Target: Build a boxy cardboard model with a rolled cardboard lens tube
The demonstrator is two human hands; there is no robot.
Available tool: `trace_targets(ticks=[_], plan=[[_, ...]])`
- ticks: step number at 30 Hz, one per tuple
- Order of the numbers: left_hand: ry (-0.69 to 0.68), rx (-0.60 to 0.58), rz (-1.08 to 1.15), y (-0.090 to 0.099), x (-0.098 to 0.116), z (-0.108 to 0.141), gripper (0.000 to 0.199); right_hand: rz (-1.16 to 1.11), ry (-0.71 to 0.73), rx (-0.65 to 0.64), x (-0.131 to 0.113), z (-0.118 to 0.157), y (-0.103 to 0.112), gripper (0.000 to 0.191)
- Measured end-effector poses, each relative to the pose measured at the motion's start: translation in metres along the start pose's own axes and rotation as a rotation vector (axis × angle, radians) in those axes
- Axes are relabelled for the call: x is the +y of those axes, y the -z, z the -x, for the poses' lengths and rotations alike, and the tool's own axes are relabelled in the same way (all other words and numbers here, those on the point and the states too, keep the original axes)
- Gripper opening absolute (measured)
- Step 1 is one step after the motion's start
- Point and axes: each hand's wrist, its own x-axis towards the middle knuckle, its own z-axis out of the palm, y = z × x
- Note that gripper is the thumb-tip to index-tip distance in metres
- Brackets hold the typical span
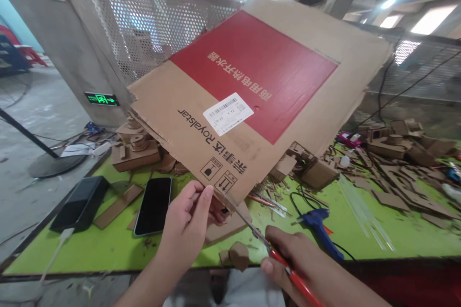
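Note:
A large cardboard sheet (pixel 201 120) with a red printed panel and a white barcode label leans up and away over the table. My left hand (pixel 192 211) grips its near lower edge, thumb on top. In my right hand (pixel 298 254) are red-handled scissors (pixel 273 249), their blades at the sheet's near edge beside my left fingers. Whether the blades are fully closed is hard to tell. Below the sheet lies a flat cardboard piece (pixel 230 225), partly hidden by my left hand. Small cardboard scraps (pixel 238 255) sit at the table's front edge.
On the green table (pixel 118 254) lie a phone (pixel 154 206), a black power bank (pixel 79 203) with a white cable, and a blue glue gun (pixel 320 230). Clear glue sticks (pixel 367 216) and many cardboard offcuts (pixel 406 187) spread on the right. Perforated metal panels (pixel 151 24) stand behind.

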Motion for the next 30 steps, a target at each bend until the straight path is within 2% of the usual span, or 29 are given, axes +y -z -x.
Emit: trace_targets(ticks=[7, 13, 18, 23, 30], plan=[[0.008, -0.032, 0.027, -0.003, -0.004, 0.0, 0.039, 0.121, 0.056, -0.01, -0.014, 0.001, 0.018, 0.04], [-0.014, 0.004, -0.001, -0.001, -0.001, -0.002, 0.039, 0.171, -0.062, 0.028, -0.02, -0.013, 0.015, 0.043], [-0.03, 0.036, 0.012, 0.0, -0.001, 0.0, 0.04, 0.098, -0.027, 0.057, -0.019, -0.015, 0.006, 0.042], [-0.001, -0.014, 0.019, 0.0, -0.001, 0.006, 0.039, 0.017, 0.056, 0.004, -0.03, -0.012, 0.013, 0.031], [-0.025, 0.018, 0.016, -0.003, 0.005, 0.002, 0.041, -0.031, 0.025, 0.041, -0.036, -0.021, 0.014, 0.037]])
